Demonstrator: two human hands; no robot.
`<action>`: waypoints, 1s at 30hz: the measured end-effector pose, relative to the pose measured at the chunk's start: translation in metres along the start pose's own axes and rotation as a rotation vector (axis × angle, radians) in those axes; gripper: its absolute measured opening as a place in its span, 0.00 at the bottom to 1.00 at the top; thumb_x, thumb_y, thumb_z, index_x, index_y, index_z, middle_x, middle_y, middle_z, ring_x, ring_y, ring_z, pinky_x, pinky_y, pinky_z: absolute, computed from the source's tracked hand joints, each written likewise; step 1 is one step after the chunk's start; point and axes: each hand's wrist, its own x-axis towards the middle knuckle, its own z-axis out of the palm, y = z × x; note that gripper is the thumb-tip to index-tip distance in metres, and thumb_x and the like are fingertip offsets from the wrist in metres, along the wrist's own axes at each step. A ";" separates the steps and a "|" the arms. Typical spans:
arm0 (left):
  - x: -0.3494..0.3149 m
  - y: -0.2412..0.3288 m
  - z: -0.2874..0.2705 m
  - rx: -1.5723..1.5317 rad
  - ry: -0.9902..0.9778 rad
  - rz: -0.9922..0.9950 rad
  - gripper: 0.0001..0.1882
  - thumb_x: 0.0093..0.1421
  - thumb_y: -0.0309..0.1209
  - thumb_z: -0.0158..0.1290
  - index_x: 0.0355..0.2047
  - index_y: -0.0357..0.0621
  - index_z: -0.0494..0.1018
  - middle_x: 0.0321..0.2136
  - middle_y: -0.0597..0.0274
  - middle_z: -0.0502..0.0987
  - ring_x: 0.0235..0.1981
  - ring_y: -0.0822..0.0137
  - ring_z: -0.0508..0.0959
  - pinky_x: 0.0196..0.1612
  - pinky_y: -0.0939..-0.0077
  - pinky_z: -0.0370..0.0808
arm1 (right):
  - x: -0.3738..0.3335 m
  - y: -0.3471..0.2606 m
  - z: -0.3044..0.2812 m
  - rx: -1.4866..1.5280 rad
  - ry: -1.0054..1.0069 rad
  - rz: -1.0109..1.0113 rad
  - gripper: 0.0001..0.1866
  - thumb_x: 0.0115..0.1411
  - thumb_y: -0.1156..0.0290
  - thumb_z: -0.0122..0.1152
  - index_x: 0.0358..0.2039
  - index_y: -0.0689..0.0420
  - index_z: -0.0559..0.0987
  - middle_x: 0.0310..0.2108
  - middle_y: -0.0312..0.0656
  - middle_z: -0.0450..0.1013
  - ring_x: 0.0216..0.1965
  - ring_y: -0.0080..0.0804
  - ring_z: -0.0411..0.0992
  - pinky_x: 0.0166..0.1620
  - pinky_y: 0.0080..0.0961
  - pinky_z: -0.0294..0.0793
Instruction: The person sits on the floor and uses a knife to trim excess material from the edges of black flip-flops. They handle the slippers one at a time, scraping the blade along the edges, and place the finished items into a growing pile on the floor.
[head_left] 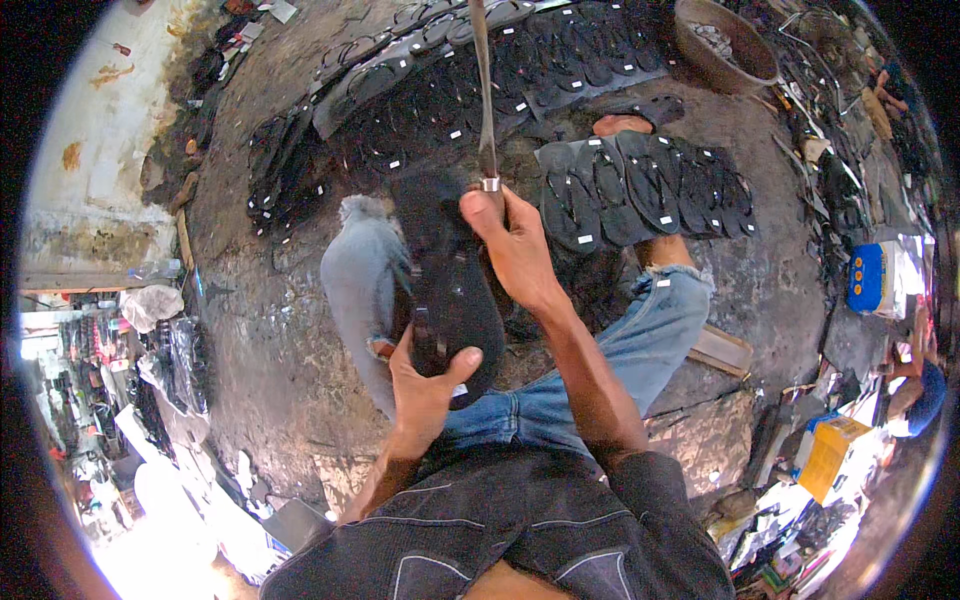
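A black sandal [455, 310] lies lengthwise in front of my body, between my bent knees. My left hand [425, 390] is closed on its near end, with the thumb across the top face and the fingers underneath. Small dark shiny strips show on that face, and a small white label sits by the near edge. Beside the sandal's far right edge, my right hand [515, 245] grips a long, narrow metal-shafted hand tool [486, 120] pointing away from me. A bright collar shows just above the fist; most of the handle is hidden in the fingers.
Rows of black flip-flops [610, 185] with small white labels cover the floor ahead. A round basin [715, 45] stands at the far right. Boxes, one blue [870, 278] and one yellow [832, 455], sit at right. A stained wall [100, 130] rises at left.
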 end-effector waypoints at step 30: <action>0.049 0.038 -0.019 -0.283 -0.126 -0.172 0.25 0.67 0.41 0.62 0.55 0.38 0.70 0.44 0.63 0.79 0.45 0.72 0.78 0.50 0.75 0.76 | -0.100 -0.054 -0.051 -0.843 -0.354 0.339 0.19 0.72 0.50 0.50 0.39 0.55 0.75 0.25 0.56 0.76 0.33 0.64 0.76 0.36 0.56 0.72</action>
